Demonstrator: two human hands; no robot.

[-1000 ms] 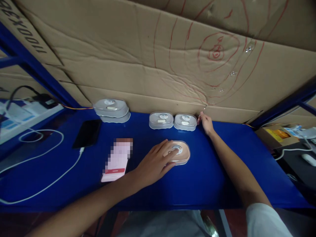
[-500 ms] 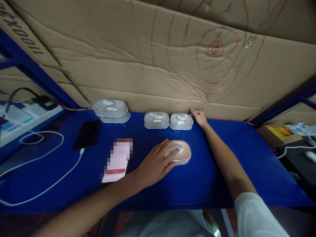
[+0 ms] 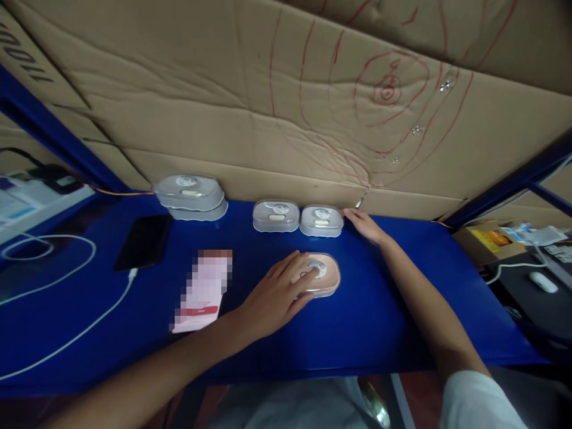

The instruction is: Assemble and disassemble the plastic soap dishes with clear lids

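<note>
A peach-coloured oval case (image 3: 329, 275) with a clear lid and a round label lies on the blue table. My left hand (image 3: 281, 289) grips its left end, thumb along the near side, one finger stretched onto the label. Farther back are two whitish clear-lidded oval cases, a left one (image 3: 276, 224) and a right one (image 3: 322, 229). My right hand (image 3: 364, 225) is at the right case's right end, fingers outstretched and apparently touching its edge. More such cases are stacked (image 3: 190, 199) at the back left.
A lit phone (image 3: 203, 292) with a pixelated screen lies left of my left forearm. Beyond it are a dark phone (image 3: 143, 241) and a white cable (image 3: 133, 275). Marked cardboard (image 3: 214, 107) walls the back. To the right are an open carton (image 3: 487, 241) and a white mouse (image 3: 544, 282).
My right hand has shifted slightly nearer, away from the cardboard, its fingers straighter beside the right case. My left hand stays on the peach case. The view has turned slightly right.
</note>
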